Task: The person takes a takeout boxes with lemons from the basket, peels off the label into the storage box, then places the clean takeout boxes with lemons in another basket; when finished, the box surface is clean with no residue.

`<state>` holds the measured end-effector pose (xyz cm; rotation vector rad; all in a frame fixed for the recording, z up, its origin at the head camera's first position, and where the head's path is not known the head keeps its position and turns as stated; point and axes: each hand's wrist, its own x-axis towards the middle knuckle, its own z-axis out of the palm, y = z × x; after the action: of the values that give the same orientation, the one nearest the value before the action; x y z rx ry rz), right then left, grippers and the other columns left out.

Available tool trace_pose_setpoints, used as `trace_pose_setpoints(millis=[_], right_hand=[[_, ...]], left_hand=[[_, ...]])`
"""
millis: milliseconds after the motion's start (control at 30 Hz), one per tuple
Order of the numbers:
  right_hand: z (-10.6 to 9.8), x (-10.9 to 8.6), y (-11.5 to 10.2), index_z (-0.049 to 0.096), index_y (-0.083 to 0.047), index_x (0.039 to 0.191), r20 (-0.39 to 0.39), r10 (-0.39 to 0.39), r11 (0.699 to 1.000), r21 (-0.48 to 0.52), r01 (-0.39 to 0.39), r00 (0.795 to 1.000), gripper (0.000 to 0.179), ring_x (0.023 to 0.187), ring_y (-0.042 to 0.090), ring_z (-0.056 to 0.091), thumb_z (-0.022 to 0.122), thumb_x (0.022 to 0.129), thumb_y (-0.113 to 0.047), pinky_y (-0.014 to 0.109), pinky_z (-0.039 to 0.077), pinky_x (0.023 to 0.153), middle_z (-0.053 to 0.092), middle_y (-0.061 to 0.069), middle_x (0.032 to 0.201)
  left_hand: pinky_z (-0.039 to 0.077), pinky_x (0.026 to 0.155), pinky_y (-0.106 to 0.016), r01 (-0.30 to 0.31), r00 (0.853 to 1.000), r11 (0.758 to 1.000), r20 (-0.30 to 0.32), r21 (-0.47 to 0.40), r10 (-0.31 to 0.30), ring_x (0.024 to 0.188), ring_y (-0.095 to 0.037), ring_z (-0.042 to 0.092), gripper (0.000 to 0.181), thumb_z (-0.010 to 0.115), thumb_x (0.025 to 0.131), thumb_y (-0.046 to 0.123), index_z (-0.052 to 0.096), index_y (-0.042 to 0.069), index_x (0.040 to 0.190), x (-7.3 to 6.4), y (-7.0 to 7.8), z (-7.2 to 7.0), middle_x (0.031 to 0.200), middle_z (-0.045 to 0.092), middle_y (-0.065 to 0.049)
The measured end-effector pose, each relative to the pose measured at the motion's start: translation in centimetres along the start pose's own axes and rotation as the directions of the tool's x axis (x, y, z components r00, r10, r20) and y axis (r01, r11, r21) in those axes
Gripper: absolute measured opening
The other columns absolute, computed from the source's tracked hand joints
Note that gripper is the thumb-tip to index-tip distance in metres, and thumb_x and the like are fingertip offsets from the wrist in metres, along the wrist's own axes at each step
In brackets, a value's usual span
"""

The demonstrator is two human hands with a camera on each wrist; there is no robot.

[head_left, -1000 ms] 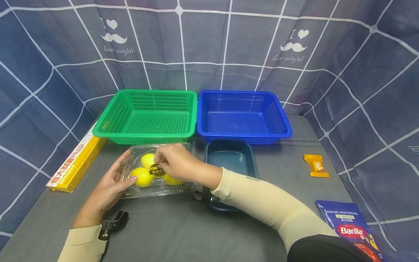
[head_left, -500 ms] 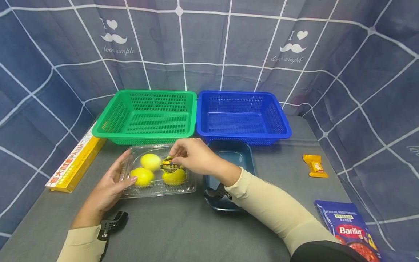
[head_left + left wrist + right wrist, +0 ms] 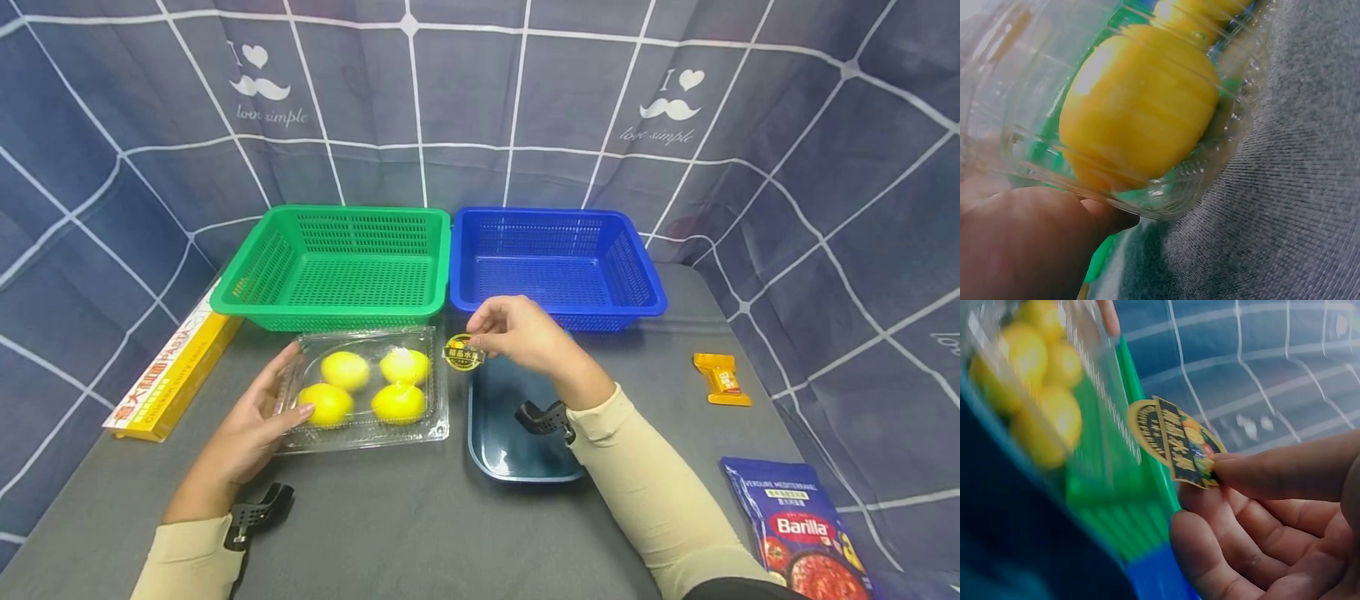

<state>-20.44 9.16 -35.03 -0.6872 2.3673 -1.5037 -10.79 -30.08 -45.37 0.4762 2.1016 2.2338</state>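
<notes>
Several yellow lemons (image 3: 346,371) sit inside a clear plastic clamshell box (image 3: 437,423), its lid down. My left hand (image 3: 258,423) grips the box's left side, thumb laid over the lid's edge near one lemon. The left wrist view shows that lemon (image 3: 1138,109) close up through the plastic. Between thumb and forefinger, my right hand (image 3: 525,333) pinches a round black-and-gold sticker (image 3: 462,353) with a fruit picture, off the box and just right of it. In the right wrist view the sticker (image 3: 1175,440) hangs tilted from the fingertips.
Behind stand a green basket (image 3: 337,310) and a blue basket (image 3: 558,310). A dark teal dish (image 3: 498,433) lies under my right forearm. At left is a yellow pasta box (image 3: 172,371); at right, a small orange packet (image 3: 723,380) and a blue Barilla pouch (image 3: 795,517).
My right hand has moved rightward, away from the box, peeling the sticker off the lid and carrying it along. The left hand keeps its grip; the lemons show unobstructed.
</notes>
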Motion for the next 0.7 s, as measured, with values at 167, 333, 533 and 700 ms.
trace_pose_setpoints(millis=[167,333,533,700], right_hand=[[-2.2,-1.0,1.9,0.070,0.004,0.099,-0.020,0.061,0.995,-0.075,-0.062,0.998,0.008,0.078,0.027,0.069,0.075,0.093,0.006,0.049,0.062,0.073,0.071,0.011,0.087],[-3.6,-1.8,3.4,0.072,-0.001,0.097,0.047,0.115,0.963,-0.252,-0.099,0.992,0.009,0.071,0.026,0.069,0.076,0.091,0.003,0.037,0.057,0.064,0.071,0.005,0.082],[-3.7,-2.4,4.1,0.069,-0.001,0.095,0.115,0.185,0.939,-0.313,-0.142,0.976,0.013,0.065,0.025,0.071,0.072,0.087,0.009,0.036,0.060,0.064,0.071,0.006,0.079],[-3.3,-2.6,4.6,0.069,-0.001,0.094,0.137,0.215,0.925,-0.346,-0.157,0.967,0.015,0.061,0.024,0.070,0.070,0.085,0.011,0.036,0.060,0.061,0.070,0.005,0.076]], left_hand=[[0.030,0.115,-0.021,0.002,1.000,1.000,0.010,-0.017,-0.002,0.158,-0.037,0.002,0.090,0.057,0.096,-0.020,0.014,0.010,0.170,0.0,0.1,0.0,0.173,-0.001,-0.023],[0.028,0.117,-0.022,0.003,1.000,1.000,0.009,-0.016,-0.003,0.158,-0.036,0.001,0.090,0.056,0.096,-0.021,0.014,0.010,0.170,0.0,0.0,-0.1,0.173,-0.001,-0.023],[0.028,0.117,-0.021,0.004,1.000,1.000,0.004,-0.020,-0.004,0.158,-0.034,0.001,0.090,0.056,0.096,-0.020,0.014,0.010,0.170,0.1,-0.1,-0.1,0.173,0.000,-0.022],[0.030,0.115,-0.020,0.011,1.000,0.999,0.008,-0.034,-0.011,0.158,-0.036,0.001,0.090,0.056,0.097,-0.021,0.014,0.011,0.170,0.1,-0.1,0.0,0.173,-0.001,-0.022]])
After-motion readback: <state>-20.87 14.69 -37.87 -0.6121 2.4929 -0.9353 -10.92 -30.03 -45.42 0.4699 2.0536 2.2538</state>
